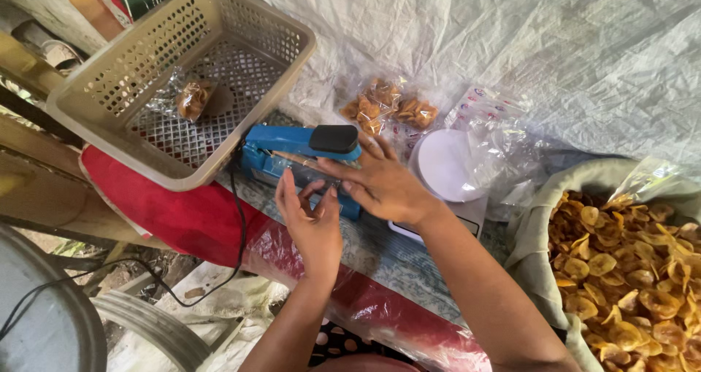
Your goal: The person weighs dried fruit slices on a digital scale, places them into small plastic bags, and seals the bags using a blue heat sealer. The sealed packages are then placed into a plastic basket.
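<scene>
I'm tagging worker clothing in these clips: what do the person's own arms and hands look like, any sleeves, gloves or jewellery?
Both forearms are bare as far as the frame shows, with no sleeves. The left hand and right hand wear no gloves, and no rings, bracelets or watch can be seen. Fingernails look short and unpainted. At the bottom edge, a dark garment with pale dots shows.

Both hands [350, 204] close together, fingers [288, 193] extended
</scene>
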